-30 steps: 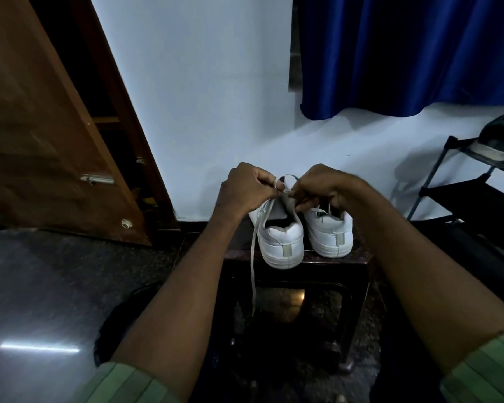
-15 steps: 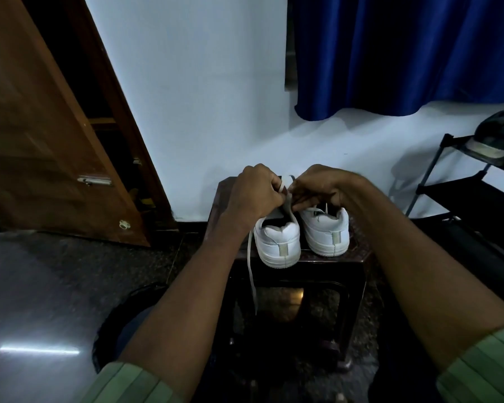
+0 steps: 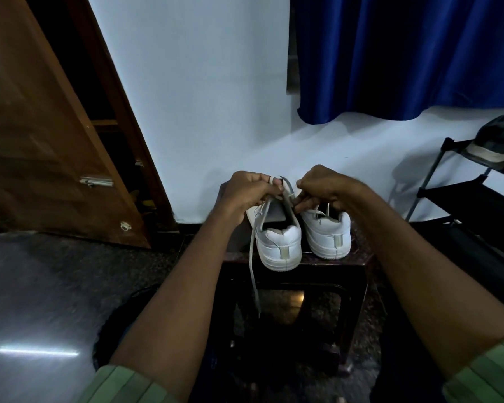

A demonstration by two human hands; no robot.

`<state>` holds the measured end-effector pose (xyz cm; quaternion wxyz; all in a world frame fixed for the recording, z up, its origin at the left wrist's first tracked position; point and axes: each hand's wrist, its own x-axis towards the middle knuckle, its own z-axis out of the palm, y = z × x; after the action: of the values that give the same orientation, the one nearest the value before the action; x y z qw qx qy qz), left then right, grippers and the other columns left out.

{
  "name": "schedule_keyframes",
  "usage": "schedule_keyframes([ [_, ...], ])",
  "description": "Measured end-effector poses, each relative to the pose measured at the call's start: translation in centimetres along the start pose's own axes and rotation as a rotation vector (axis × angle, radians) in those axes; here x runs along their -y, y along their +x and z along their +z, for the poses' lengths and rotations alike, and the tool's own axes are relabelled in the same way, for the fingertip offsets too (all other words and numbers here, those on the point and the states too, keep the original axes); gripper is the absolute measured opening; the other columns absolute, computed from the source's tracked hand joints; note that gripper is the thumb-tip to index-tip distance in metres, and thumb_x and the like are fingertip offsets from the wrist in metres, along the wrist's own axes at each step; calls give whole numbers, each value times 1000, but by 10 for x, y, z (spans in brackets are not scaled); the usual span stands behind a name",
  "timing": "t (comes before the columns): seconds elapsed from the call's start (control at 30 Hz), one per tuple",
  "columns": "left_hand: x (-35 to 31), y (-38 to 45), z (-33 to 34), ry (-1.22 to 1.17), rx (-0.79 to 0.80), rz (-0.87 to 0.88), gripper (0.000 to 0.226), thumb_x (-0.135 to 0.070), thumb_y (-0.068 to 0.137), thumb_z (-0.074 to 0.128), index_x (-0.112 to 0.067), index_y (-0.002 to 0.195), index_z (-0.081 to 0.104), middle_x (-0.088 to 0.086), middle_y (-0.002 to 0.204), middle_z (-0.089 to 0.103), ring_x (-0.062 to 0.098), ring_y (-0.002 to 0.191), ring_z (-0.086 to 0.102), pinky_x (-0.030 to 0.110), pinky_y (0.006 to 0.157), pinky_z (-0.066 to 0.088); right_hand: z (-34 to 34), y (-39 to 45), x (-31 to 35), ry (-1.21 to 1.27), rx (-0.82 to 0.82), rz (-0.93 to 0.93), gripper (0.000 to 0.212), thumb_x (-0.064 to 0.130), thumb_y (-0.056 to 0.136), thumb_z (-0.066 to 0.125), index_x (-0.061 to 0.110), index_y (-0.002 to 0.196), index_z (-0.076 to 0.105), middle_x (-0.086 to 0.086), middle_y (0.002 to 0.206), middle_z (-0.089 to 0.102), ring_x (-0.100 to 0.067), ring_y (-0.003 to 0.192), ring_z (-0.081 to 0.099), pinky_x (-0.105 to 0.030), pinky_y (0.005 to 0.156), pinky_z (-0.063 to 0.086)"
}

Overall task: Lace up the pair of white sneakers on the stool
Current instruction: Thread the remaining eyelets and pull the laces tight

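Head view looks down past two bare forearms with green striped cuffs to a dark stool (image 3: 332, 261) standing against a white wall (image 3: 204, 97). Two white sneakers sit on its top, heels toward the camera: the left sneaker (image 3: 278, 245) reaches the stool's near edge, and the right sneaker (image 3: 328, 235) sits just beside it, a little farther back. Above the left sneaker's opening, the left hand (image 3: 245, 196) is curled around a white lace (image 3: 253, 271), with a small loop showing over its fingers; the lace's free end hangs down past the stool's front edge. The right hand (image 3: 322, 189) pinches another strand of lace close to the left hand, over the gap between the two shoes.

Left of the stool, a brown wooden door (image 3: 47, 135) leans open, with dark polished floor (image 3: 41, 286) open in front of it. A blue curtain (image 3: 405, 53) hangs above and behind the shoes, well clear of both hands. To the right, a black shoe rack (image 3: 460, 196) stands near the stool, carrying a dark shoe (image 3: 495, 144) on its top shelf. A narrow strip of floor lies between rack and stool.
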<state>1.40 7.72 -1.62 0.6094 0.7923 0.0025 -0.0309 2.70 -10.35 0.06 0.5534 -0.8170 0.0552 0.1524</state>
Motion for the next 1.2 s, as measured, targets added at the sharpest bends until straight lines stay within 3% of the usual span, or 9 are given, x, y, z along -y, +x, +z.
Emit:
schedule_keyframes([
  [0.17, 11, 3, 0, 32, -5, 52, 20, 0, 72, 90, -14, 72, 77, -3, 67, 74, 3, 59, 66, 18, 60, 52, -2, 0, -4, -79, 81, -59, 18, -6, 95, 63, -21, 106, 65, -29, 92, 76, -33, 81, 78, -39, 83, 64],
  [0.43, 8, 5, 7, -94, 6, -86, 11, -4, 80, 85, -10, 83, 76, 2, 71, 72, 6, 56, 59, 18, 54, 49, -2, -3, -6, -16, -70, -105, 18, -12, 86, 67, -22, 101, 67, -31, 94, 74, -25, 67, 77, -28, 60, 63],
  [0.53, 2, 7, 2, -278, 25, -209, 4, -8, 88, 78, -9, 92, 77, 5, 87, 74, 8, 61, 56, 19, 56, 47, -6, -4, -1, 168, -161, -98, 10, -15, 83, 67, -20, 90, 70, -34, 95, 73, -36, 78, 77, -37, 71, 66],
  [0.73, -2, 13, -4, -504, 21, -230, 30, -18, 86, 80, -17, 113, 67, 0, 97, 78, 6, 61, 58, 18, 49, 46, -20, 4, 7, 760, -29, -51, 16, 6, 105, 45, 6, 95, 57, -7, 81, 75, -18, 68, 72, -21, 48, 52],
  [0.83, -4, 14, -7, -531, -1, -178, 24, -19, 87, 80, -21, 104, 63, 0, 96, 78, 8, 64, 58, 18, 54, 45, -27, 4, 7, 338, -114, -155, 15, 21, 101, 57, 12, 90, 61, 4, 54, 46, -10, 44, 36, -22, 41, 27],
  [0.93, -4, 15, -10, -360, -84, -64, 17, -14, 83, 81, -22, 86, 67, -2, 82, 74, 10, 60, 57, 20, 53, 41, -29, 3, 5, -569, -140, -366, 17, 32, 84, 82, 16, 79, 81, 1, 66, 72, -11, 58, 58, -28, 58, 48],
  [1.0, 0, 16, -12, -233, -127, 14, 13, -14, 81, 82, -21, 82, 71, -6, 72, 69, 11, 59, 57, 23, 54, 41, -25, 0, 6, -726, -59, -342, 13, 31, 80, 85, 20, 73, 83, 2, 69, 76, -11, 65, 65, -31, 65, 53],
  [1.1, 6, 18, -11, -217, -160, 23, 10, -13, 82, 81, -21, 82, 74, -8, 67, 67, 12, 59, 54, 24, 56, 41, -21, -3, 7, -493, -45, -389, 24, 18, 92, 72, 18, 68, 74, 9, 65, 70, -1, 59, 57, -28, 63, 44],
  [1.2, 5, 16, -11, -219, -192, -10, 8, -13, 82, 81, -20, 82, 78, -12, 62, 66, 11, 58, 48, 22, 55, 40, -17, -3, 9, 232, 33, -353, 23, 8, 98, 50, 16, 79, 60, -5, 85, 74, -14, 79, 68, -28, 66, 52],
])
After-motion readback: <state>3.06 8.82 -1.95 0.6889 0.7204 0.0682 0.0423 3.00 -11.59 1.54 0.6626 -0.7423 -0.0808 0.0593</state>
